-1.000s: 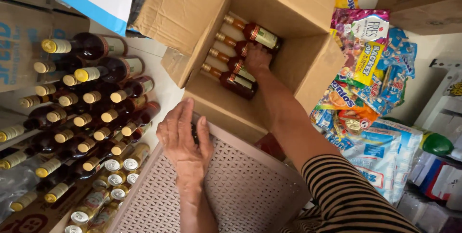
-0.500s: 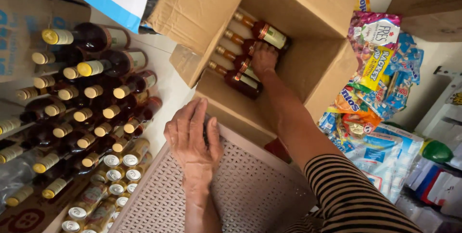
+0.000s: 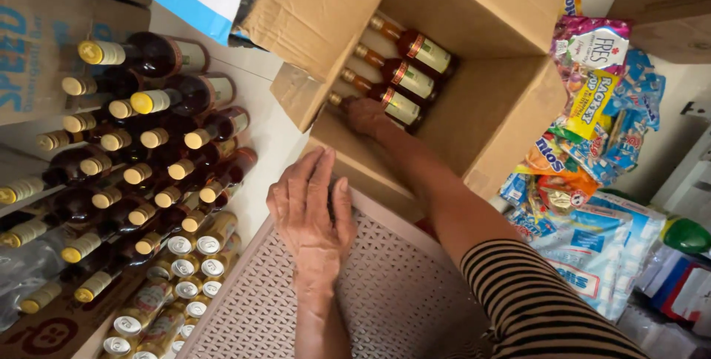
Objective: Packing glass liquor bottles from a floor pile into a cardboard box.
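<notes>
**Cardboard, glass and foil**

The open brown cardboard box (image 3: 481,100) in the upper middle of the frame is matt and fibrous. The dark amber glass bottles (image 3: 404,70) inside it shine, with smooth paper labels. At lower centre, the pale perforated plastic panel (image 3: 385,292) looks dull and finely gridded. The silvery metal cans (image 3: 185,266) at lower left gleam, and the crinkled foil snack packets (image 3: 592,107) at right are glossy.

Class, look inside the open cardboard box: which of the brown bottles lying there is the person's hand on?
The lowest bottle of the row in the cardboard box, nearest the front wall. The right hand rests on its neck; the bottles above it lie untouched.
</notes>
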